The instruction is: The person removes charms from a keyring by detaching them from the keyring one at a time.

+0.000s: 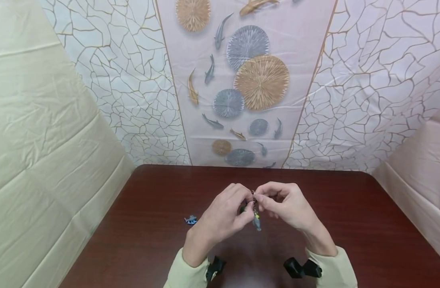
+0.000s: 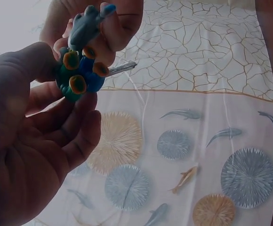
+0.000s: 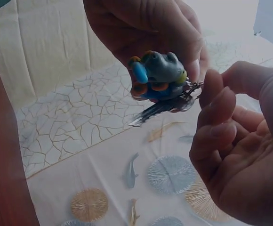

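Observation:
Above the middle of the table, both hands meet at a keychain. My left hand (image 1: 225,210) pinches its blue and green charms with orange round parts (image 2: 80,77) between thumb and fingers. My right hand (image 1: 290,206) pinches the metal key ring (image 1: 254,195) between thumb and index finger, its other fingers loosely curled. From the ring hangs a small grey animal-shaped charm (image 3: 164,68) with a blue tip and a yellow-green part. A metal key (image 3: 157,110) sticks out beside the charms. Fingers cover part of the ring.
A small blue and grey shark-like figure (image 1: 191,219) lies on the dark red-brown table (image 1: 151,248), left of the left hand. Behind the table hangs a patterned cloth (image 1: 133,80); pale cloth (image 1: 36,160) stands at the sides. Black wrist devices (image 1: 302,268) sit at both cuffs.

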`<state>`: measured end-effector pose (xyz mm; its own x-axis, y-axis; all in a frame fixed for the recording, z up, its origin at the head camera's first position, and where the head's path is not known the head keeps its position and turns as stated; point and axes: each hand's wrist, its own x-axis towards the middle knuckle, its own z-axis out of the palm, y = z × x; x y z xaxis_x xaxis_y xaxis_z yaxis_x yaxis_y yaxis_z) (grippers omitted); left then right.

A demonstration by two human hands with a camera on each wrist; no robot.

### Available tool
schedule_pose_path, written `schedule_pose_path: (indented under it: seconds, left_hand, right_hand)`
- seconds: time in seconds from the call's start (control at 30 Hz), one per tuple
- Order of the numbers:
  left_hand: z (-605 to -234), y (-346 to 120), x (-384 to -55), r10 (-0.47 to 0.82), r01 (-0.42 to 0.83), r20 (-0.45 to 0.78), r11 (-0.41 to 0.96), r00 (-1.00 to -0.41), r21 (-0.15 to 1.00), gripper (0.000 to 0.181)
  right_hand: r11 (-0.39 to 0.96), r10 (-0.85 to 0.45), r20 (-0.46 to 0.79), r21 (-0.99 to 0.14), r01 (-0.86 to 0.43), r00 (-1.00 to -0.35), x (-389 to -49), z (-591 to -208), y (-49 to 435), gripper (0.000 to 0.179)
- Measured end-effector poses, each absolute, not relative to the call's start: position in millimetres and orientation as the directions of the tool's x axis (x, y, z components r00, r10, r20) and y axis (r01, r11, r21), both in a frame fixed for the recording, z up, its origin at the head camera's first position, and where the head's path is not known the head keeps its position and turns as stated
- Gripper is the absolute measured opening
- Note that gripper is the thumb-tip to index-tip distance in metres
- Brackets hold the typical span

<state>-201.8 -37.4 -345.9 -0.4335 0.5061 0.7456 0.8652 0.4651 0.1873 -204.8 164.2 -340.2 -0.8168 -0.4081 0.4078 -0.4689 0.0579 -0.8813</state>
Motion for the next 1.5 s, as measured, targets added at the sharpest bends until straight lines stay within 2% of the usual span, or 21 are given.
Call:
schedule_pose_path:
  seconds: [0.2,0.33,0.63,0.9,1.07,1.17,1.3,1.5]
  left_hand:
    - [-345.9,-37.8,-200.6,0.53,0.852,0.691,0.457,-0.492,0.257,0.009]
    - [-345.4,-37.9,-200.8,0.537,0.85,0.673,0.439,-0.508,0.291,0.009]
    - [-345.0,-40.0,-205.0,0.545,0.869,0.687,0.402,-0.481,0.289,0.011]
    - [-344.5,-41.9,-204.7,0.534,0.866,0.689,0.389,-0.49,0.314,0.009]
    - [-345.1,-41.2,-205.5,0.512,0.875,0.72,0.379,-0.469,0.301,0.01]
    - [-345.7,-40.3,-205.5,0.487,0.875,0.741,0.389,-0.462,0.29,0.011]
    - [-346.0,-39.4,-203.9,0.48,0.867,0.736,0.392,-0.477,0.307,0.006]
    - [-345.3,-40.0,-201.6,0.485,0.861,0.724,0.399,-0.491,0.316,0.001]
  right_hand:
    - [0.133,-0.416,0.365,-0.882,-0.453,-0.833,-203.4,-336.9,165.9,0.003]
    - [0.144,-0.403,0.334,-0.896,-0.419,-0.852,-203.8,-336.7,164.7,0.004]
    - [-0.061,-0.396,0.384,-0.917,-0.394,-0.834,-207.4,-338.3,162.1,0.009]
    - [-0.104,-0.417,0.375,-0.925,-0.366,-0.828,-208.6,-338.9,165.2,0.016]
    - [-0.067,-0.416,0.364,-0.926,-0.371,-0.833,-207.5,-339.1,167.4,0.012]
    - [-0.007,-0.409,0.385,-0.908,-0.419,-0.828,-205.9,-339.6,167.6,0.011]
    - [0.079,-0.39,0.423,-0.869,-0.488,-0.818,-203.5,-339.7,164.3,0.008]
    - [0.133,-0.37,0.45,-0.84,-0.526,-0.813,-203.4,-340.8,160.0,0.006]
